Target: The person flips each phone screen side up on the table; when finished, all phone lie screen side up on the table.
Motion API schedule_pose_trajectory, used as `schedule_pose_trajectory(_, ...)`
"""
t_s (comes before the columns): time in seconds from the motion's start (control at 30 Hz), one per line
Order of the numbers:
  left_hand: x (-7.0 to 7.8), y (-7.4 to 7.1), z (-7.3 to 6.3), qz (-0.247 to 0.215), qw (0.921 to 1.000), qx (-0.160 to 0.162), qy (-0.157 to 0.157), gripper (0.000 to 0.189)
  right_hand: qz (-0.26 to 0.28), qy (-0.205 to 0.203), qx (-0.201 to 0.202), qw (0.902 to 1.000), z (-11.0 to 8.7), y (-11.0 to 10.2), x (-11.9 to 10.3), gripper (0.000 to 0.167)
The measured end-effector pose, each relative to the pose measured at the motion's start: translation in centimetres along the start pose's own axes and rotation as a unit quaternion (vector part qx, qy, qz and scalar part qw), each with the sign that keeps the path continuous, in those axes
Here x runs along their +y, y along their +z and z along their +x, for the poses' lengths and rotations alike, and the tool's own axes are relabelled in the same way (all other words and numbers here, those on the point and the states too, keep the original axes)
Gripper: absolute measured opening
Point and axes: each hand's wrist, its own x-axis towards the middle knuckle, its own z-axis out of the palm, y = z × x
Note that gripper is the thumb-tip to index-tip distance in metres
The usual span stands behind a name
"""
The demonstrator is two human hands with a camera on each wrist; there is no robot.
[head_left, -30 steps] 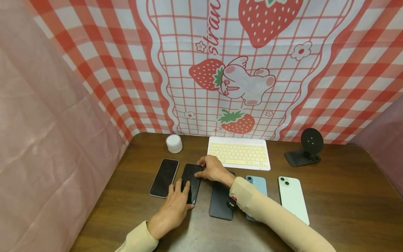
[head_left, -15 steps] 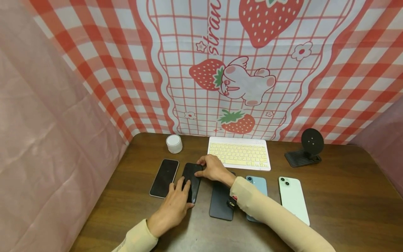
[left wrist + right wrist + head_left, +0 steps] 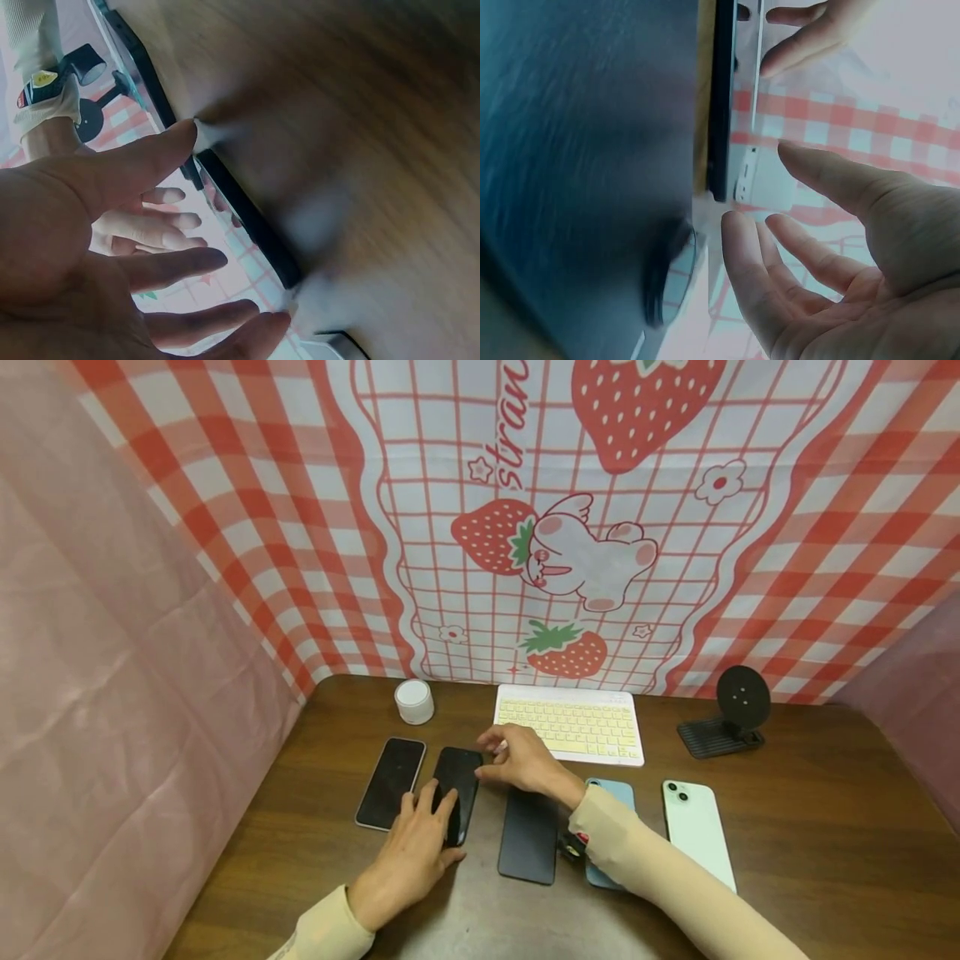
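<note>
The black phone [image 3: 459,767] is being steadied, I am judging

At far left I am seeing a silver-rimmed phone [image 3: 390,781] lying on the table [image 3: 480,927]; behind it a white cylinder [image 3: 415,703] is standing, and I cannot tell its contents. The left hand [image 3: 411,858] is resting its spread, fairly straight fingers on the black phone, perhaps for preventing a slide. The right hand [image 3: 525,762] is hovering by the phone's upper right edge, its fingers loosely bent, gripping nothing; contact I cannot tell. It is partly hiding a dark grey phone [image 3: 527,839] and a keyboard [image 3: 581,731]. Further right, a blue phone [image 3: 615,795], a pale green phone [image 3: 701,831] and a black stand [image 3: 742,697] are following. Gaps are probably giving access to each phone. No phone is lying inside a container.
</note>
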Motion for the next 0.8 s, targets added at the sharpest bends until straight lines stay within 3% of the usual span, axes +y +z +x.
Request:
schedule_pose_trajectory(0.43, 1.9, 0.5, 0.2, -0.011, 0.9983, 0.015, 0.055, 0.075, -0.015, 0.009, 0.033, 0.9993, -2.7, -3.1, 1.6, 0.046)
schedule_pose_trajectory(0.8, 4.2, 1.4, 0.2, 0.000, 0.9947, -0.006, 0.103, 0.074, -0.061, 0.007, 0.049, 0.9969, -5.0, -4.7, 3.4, 0.044)
